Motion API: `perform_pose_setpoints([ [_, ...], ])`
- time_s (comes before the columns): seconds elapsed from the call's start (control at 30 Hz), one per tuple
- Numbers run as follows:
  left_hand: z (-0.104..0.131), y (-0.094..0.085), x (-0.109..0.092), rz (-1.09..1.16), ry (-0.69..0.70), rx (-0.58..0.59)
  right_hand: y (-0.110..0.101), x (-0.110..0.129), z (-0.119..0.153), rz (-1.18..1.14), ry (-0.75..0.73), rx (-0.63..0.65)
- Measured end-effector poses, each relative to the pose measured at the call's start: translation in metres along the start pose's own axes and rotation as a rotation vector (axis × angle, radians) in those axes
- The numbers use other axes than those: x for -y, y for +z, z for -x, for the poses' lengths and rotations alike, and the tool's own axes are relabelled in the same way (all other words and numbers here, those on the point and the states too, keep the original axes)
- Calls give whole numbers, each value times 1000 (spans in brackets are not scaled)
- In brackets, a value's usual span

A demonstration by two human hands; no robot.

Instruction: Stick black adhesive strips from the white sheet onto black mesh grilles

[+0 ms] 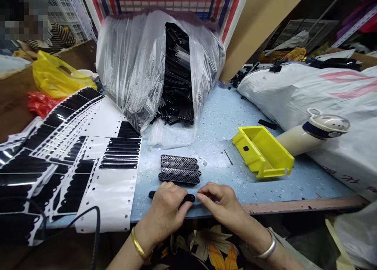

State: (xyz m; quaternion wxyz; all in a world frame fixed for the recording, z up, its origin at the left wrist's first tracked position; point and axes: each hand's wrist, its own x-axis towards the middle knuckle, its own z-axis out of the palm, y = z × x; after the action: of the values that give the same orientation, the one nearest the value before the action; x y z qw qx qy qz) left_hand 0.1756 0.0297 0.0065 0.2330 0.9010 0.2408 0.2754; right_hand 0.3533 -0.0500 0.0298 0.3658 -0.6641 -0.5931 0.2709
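My left hand [169, 203] is closed over a narrow black plastic strip [190, 198] with rounded ends and a hole at its end. The strip lies crosswise near the table's front edge, both its ends showing past my fingers. Just off its right end, my right hand [219, 199] is in a pinch, thumb against forefinger; anything between them is too small or hidden to make out. Directly beyond the hands, several similar black strips [179, 169] with a mesh-patterned face lie side by side in a row.
Sheets of black stickers [120, 152] cover the left side. A clear plastic bag [132, 65] of black plastic parts stands at the back. To the right are a yellow bin [265, 152], a cream bottle [297, 140] lying tilted and a large white sack [294, 89].
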Motion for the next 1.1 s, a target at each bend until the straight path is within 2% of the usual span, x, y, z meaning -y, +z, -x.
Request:
perform_pose_setpoints([
  [0.13,-1,0,-1,-27,-11,27,16,1,-7,-147,124,49],
  [0.23,-2,-3,-4,-25,-4,-5,20,-1,-10,-243,232,93],
  [0.3,-1,-11,-7,21,14,-71,20,-1,-11,-267,262,107],
  [0.4,5,-33,-8,68,30,-223,20,1,-11,-268,257,109],
  [0.5,17,-54,3,-90,-42,-395,18,1,-11,-250,259,114],
  [0.57,26,-59,15,-222,-101,-437,18,0,-11,-238,254,121],
  [0.7,38,-46,37,-182,-174,-321,19,-1,-11,-232,251,138],
  [0.83,42,-34,42,-135,-211,-251,21,2,-12,-153,191,83],
  [1.0,43,-36,42,-110,-223,-222,23,3,-14,39,58,-2],
  [1.1,44,-37,43,-96,-221,-224,24,0,-14,132,41,22],
])
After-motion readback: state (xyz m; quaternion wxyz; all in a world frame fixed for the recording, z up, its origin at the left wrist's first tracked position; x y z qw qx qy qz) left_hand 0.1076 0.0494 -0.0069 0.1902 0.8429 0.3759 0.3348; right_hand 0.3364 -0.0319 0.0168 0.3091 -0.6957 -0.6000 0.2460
